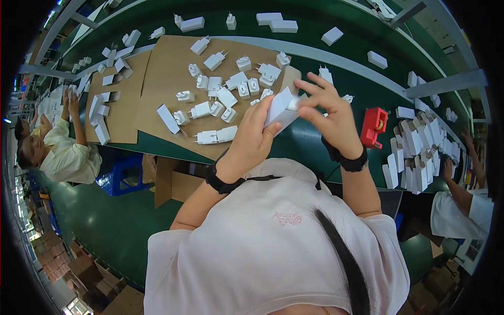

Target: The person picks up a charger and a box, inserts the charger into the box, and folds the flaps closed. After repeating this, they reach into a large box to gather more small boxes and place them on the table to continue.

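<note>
My left hand (pixel 245 137) is closed around a small white box (pixel 281 111), which it holds tilted above the table edge. At the box's right end, my right hand (pixel 332 116) has its fingers spread, with the thumb and fingertips close to a pale part there. That part is blurred, so I cannot tell whether it is a flap or something inside the box. Beyond my left hand, several white plug chargers (pixel 227 97) lie scattered on a brown cardboard sheet (pixel 164 65). A black band circles each wrist.
A red tape dispenser (pixel 374 127) stands right of my right hand. Past it, several white boxes (pixel 415 152) stand in rows. Beyond the table runs a green belt (pixel 310 44) with boxes and chargers. Co-workers (pixel 71 147) sit at both sides; a blue stool (pixel 123 176) is at left.
</note>
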Demonstrator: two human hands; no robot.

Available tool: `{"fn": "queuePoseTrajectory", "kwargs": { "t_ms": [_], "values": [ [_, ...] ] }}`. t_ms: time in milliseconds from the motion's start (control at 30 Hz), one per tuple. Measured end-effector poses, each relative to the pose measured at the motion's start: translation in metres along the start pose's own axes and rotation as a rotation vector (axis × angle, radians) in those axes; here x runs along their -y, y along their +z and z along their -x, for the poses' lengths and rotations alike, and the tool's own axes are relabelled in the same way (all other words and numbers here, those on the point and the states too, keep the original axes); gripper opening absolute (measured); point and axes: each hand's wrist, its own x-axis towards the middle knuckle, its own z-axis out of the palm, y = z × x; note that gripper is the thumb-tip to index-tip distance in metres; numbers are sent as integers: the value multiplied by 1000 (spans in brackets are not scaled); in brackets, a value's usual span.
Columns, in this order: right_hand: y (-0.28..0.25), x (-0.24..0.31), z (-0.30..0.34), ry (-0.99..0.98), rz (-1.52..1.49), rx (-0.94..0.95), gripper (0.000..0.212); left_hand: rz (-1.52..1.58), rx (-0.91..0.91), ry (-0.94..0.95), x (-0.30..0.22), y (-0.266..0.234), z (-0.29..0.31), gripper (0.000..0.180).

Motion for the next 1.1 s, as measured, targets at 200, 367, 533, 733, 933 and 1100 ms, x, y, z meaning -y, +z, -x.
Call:
{"fn": "queuePoseTrajectory", "kwargs": {
  "t_ms": [200, 367, 533, 733, 933, 1100],
  "values": [
    [25, 18, 4, 411, -689, -367, 40, 249, -5, -63, 0, 3, -5, 49],
    [52, 21, 10, 527, -890, -309, 22, 315, 79, -97, -10, 13, -10, 63],
    [56, 15, 7, 578, -844, -328, 15, 451, 63, -255, -4, 17, -14, 60],
    [40, 17, 2, 209, -548, -392, 25, 381, 86, -197, -4, 11, -20, 69],
    [16, 10, -16, 644, -782, -177, 22, 192, 155, -182, 4, 6, -25, 77],
    [11, 8, -16, 712, -792, -172, 23, 171, 165, -129, 3, 4, -26, 76]
  ]
}}
